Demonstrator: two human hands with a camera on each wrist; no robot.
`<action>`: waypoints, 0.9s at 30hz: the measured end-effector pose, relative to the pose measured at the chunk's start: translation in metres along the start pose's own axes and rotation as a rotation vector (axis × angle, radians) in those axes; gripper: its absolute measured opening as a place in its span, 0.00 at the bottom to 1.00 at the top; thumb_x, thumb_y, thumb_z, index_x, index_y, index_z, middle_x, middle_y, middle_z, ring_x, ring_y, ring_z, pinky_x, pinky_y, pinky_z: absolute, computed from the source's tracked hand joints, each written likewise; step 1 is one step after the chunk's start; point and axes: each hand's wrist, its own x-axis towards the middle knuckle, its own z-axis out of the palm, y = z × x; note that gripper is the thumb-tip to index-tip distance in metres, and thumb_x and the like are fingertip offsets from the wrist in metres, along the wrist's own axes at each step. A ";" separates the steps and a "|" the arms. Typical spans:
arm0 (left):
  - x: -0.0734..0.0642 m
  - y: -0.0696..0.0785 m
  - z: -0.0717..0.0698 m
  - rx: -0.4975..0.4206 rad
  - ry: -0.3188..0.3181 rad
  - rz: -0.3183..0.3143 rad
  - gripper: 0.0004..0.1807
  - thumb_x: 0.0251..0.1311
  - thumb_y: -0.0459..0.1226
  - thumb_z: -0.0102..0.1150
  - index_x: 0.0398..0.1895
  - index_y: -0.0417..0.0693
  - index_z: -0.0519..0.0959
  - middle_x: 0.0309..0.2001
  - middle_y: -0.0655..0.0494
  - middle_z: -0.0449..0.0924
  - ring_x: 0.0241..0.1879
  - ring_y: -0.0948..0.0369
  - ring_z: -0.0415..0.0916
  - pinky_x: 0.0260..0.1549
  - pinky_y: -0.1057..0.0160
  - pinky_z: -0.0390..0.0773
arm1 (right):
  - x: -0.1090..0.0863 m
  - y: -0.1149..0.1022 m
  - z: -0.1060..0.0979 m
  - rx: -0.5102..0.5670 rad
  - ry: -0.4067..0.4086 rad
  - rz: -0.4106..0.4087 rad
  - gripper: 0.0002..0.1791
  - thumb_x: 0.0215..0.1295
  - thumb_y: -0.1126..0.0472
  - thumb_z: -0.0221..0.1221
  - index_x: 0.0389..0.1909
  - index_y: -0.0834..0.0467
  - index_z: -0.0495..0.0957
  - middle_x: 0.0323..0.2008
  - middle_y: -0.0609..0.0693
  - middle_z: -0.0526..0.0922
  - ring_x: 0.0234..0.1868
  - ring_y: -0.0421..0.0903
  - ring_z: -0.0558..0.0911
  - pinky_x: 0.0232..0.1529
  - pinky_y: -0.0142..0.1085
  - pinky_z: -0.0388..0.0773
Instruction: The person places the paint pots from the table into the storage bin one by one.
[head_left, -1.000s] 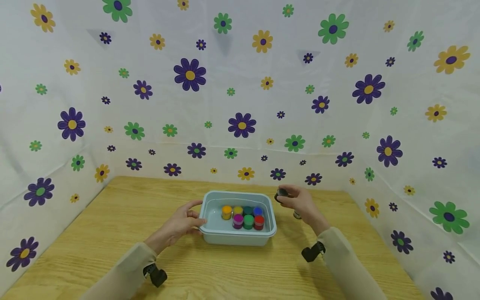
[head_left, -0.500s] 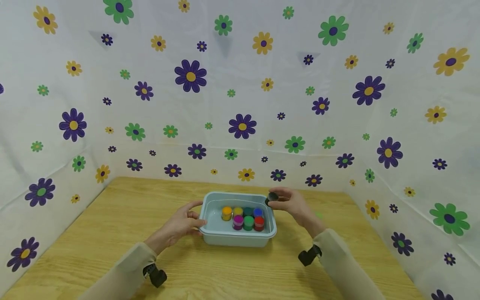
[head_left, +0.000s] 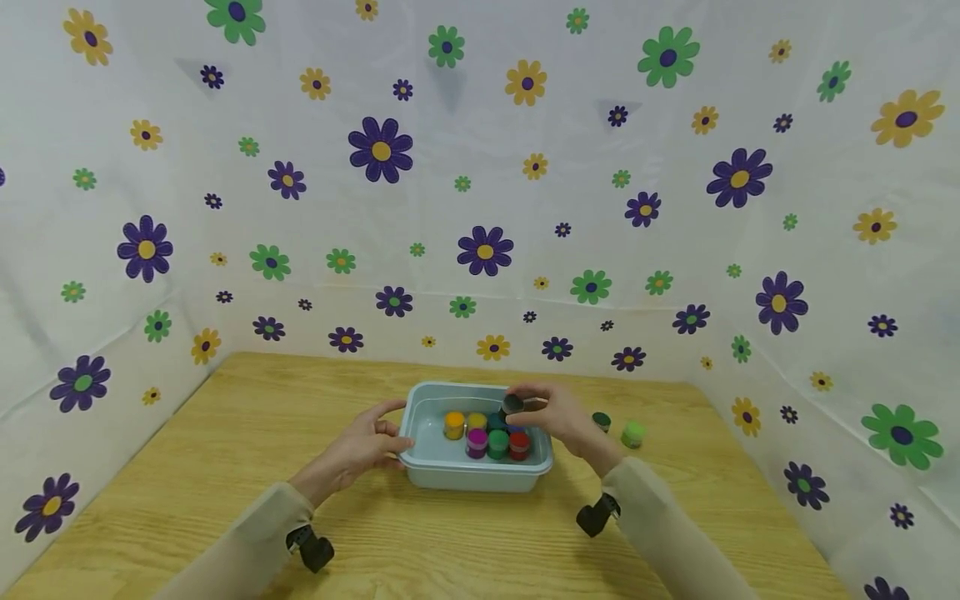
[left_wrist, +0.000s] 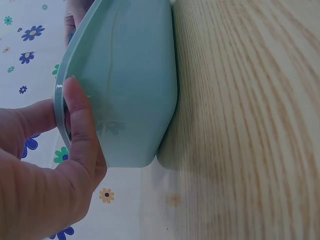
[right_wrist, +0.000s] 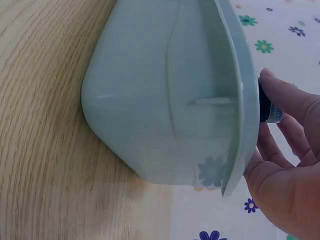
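A pale blue plastic tub [head_left: 472,478] stands on the wooden table. My left hand [head_left: 358,450] grips its left rim, thumb and fingers on either side of the wall [left_wrist: 135,90]. Between right thumb and fingers I pinch a small black paint jar [head_left: 512,405], tilted, above the tub's right half; my right hand [head_left: 558,415] reaches in over the right rim. Inside stand orange [head_left: 453,426], yellow [head_left: 477,421], magenta [head_left: 477,444], green [head_left: 498,445] and red [head_left: 519,446] jars. The teal jar [head_left: 495,422] and a blue one are partly hidden behind my hand and the black jar.
Right of the tub, a dark green jar [head_left: 602,422] and a light green jar [head_left: 633,434] stand on the table [head_left: 465,542], close to my right forearm. A white flower-printed sheet [head_left: 420,208] closes off the back and both sides.
My right hand has carried the black jar leftward from the table on the right, across the rim, to over the tub. The two green jars are now uncovered. My left hand stays on the rim.
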 end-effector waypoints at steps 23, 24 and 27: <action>-0.001 0.000 0.001 -0.008 0.005 0.000 0.42 0.59 0.28 0.64 0.75 0.45 0.55 0.42 0.43 0.71 0.35 0.54 0.78 0.35 0.55 0.86 | 0.017 -0.007 0.048 -0.152 -0.102 -0.054 0.23 0.56 0.63 0.70 0.54 0.60 0.81 0.51 0.54 0.83 0.51 0.50 0.83 0.56 0.45 0.79; -0.001 0.000 0.000 -0.007 0.003 0.002 0.42 0.59 0.29 0.64 0.75 0.45 0.55 0.42 0.43 0.71 0.35 0.54 0.78 0.35 0.54 0.86 | 0.018 -0.007 0.050 -0.159 -0.103 -0.051 0.22 0.56 0.63 0.70 0.54 0.59 0.81 0.51 0.53 0.84 0.50 0.49 0.83 0.57 0.46 0.79; -0.001 0.000 0.000 -0.010 0.001 0.007 0.42 0.60 0.29 0.64 0.75 0.45 0.54 0.42 0.43 0.71 0.36 0.54 0.78 0.37 0.52 0.86 | 0.020 -0.009 0.055 -0.201 -0.110 -0.069 0.23 0.55 0.63 0.71 0.53 0.59 0.82 0.49 0.52 0.85 0.48 0.46 0.83 0.58 0.45 0.78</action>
